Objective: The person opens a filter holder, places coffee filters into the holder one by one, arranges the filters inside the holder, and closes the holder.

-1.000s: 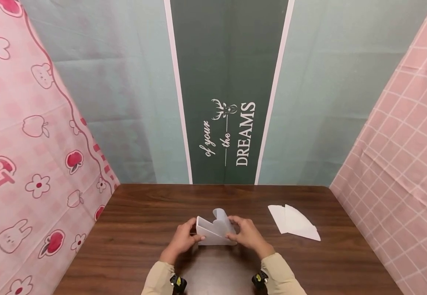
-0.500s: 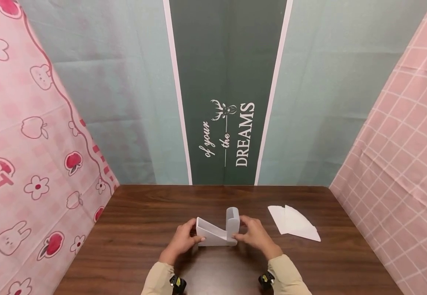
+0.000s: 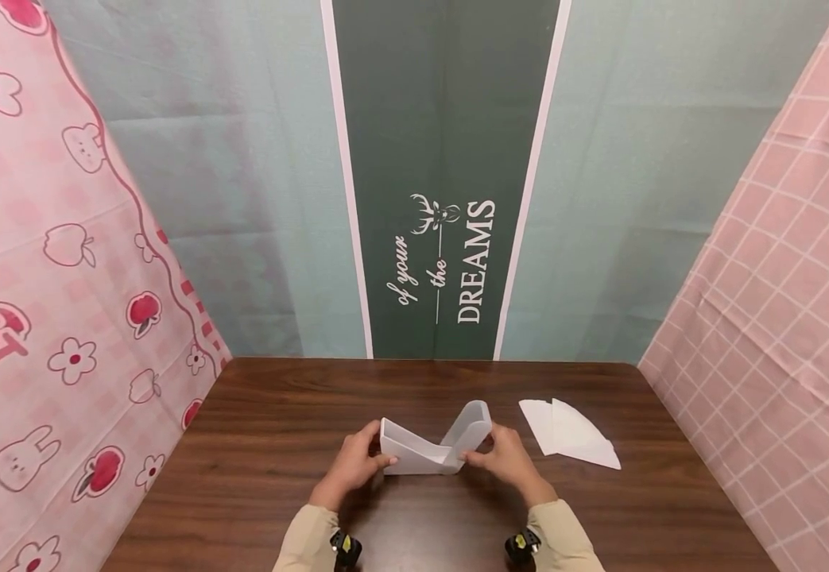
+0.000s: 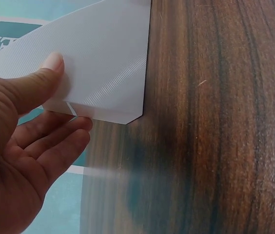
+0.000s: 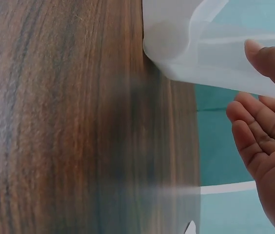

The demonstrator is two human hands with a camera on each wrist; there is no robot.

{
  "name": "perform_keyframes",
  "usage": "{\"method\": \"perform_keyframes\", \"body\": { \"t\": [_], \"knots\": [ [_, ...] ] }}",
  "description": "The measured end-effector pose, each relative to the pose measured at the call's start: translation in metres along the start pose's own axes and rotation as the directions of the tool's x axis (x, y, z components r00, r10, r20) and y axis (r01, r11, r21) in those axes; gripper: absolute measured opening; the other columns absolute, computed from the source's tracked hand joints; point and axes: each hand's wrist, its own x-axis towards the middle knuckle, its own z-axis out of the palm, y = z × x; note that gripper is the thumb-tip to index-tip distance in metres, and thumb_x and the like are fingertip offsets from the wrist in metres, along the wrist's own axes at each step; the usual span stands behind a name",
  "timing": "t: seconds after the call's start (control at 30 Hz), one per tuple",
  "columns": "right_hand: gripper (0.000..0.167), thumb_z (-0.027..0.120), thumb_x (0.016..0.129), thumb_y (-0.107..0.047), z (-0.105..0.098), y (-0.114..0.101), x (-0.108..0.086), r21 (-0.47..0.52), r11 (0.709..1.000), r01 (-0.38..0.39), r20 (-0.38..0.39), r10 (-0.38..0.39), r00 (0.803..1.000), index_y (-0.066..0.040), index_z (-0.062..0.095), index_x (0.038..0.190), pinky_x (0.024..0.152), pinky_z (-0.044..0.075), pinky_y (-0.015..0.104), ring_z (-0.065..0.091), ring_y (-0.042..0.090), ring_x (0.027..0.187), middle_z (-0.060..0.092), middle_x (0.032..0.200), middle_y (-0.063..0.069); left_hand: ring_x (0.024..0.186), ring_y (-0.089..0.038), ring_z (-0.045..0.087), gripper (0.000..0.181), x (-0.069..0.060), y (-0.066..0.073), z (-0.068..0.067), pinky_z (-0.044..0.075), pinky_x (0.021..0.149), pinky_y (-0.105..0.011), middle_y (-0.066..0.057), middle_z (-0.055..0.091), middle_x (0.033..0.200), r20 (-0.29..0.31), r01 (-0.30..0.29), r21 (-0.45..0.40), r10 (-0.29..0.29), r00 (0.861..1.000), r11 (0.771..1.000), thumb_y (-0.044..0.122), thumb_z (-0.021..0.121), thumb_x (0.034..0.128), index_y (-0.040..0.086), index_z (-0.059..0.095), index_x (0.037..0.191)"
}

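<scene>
A pale, box-like holder (image 3: 417, 461) stands on the table between the hands, with a translucent flap (image 3: 473, 433) at its right end leaning up and outward to the right. My left hand (image 3: 352, 462) grips the holder's left end, the thumb (image 4: 53, 68) on the near face and the fingers at its edge in the left wrist view. With my right hand (image 3: 510, 461) I hold the flap, the thumb on its near side; in the right wrist view the translucent flap (image 5: 220, 63) runs between thumb and fingers.
White paper-like pieces (image 3: 577, 435), overlapping in a fan, lie on the brown wooden table (image 3: 292, 397) to the right. Behind the table hangs a green cloth (image 3: 443, 119); patterned pink cloths hang on the left (image 3: 99, 318) and right (image 3: 765, 318).
The translucent flap has swung from curling over the holder to upright, then outward to the right. My right hand has moved right with it, while the left hand has stayed in place.
</scene>
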Motion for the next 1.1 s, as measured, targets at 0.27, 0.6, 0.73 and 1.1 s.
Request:
{"method": "perform_keyframes", "body": {
  "t": [0.27, 0.6, 0.73, 1.1],
  "knots": [
    [0.034, 0.083, 0.067, -0.014, 0.002, 0.009, -0.004, 0.039, 0.996, -0.083, -0.021, 0.084, 0.996, -0.002, 0.064, 0.091, 0.06, 0.05, 0.029, 0.061, 0.016, 0.071, 0.065, 0.082, 0.003, 0.082, -0.017, 0.06, 0.035, -0.001, -0.001, 0.0, 0.05, 0.07, -0.033, -0.004, 0.064, 0.094, -0.001, 0.005, 0.007, -0.005, 1.0, 1.0, 0.015, 0.075, 0.0778, 0.005, 0.057, 0.106],
    [0.036, 0.084, 0.066, -0.011, 0.001, 0.014, -0.009, 0.148, 0.977, -0.15, -0.038, 0.158, 0.987, 0.0, 0.063, 0.093, 0.059, 0.05, 0.027, 0.061, 0.016, 0.07, 0.065, 0.083, 0.006, 0.082, -0.017, 0.061, 0.035, 0.0, -0.002, 0.001, 0.05, 0.07, -0.033, -0.005, 0.065, 0.094, -0.005, 0.002, -0.005, -0.002, 1.0, 1.0, 0.013, 0.076, 0.077, 0.005, 0.058, 0.105],
    [0.039, 0.084, 0.065, -0.009, 0.001, 0.017, -0.01, 0.182, 0.968, -0.171, -0.06, 0.184, 0.981, 0.001, 0.061, 0.095, 0.059, 0.049, 0.028, 0.06, 0.018, 0.07, 0.065, 0.083, 0.007, 0.083, -0.019, 0.062, 0.034, 0.0, -0.001, 0.001, 0.051, 0.07, -0.032, -0.007, 0.065, 0.094, -0.014, -0.018, -0.013, 0.018, 1.0, 1.0, 0.011, 0.075, 0.0775, 0.004, 0.057, 0.105],
    [0.043, 0.084, 0.065, -0.008, 0.004, 0.025, -0.011, 0.254, 0.944, -0.211, -0.059, 0.233, 0.971, 0.002, 0.06, 0.099, 0.064, 0.049, 0.03, 0.059, 0.019, 0.076, 0.064, 0.088, 0.008, 0.086, -0.023, 0.062, 0.033, 0.001, 0.002, -0.001, 0.051, 0.072, -0.036, -0.009, 0.065, 0.095, -0.001, 0.001, -0.017, -0.001, 1.0, 1.0, 0.011, 0.073, 0.0793, 0.002, 0.056, 0.106]
  ]
}}
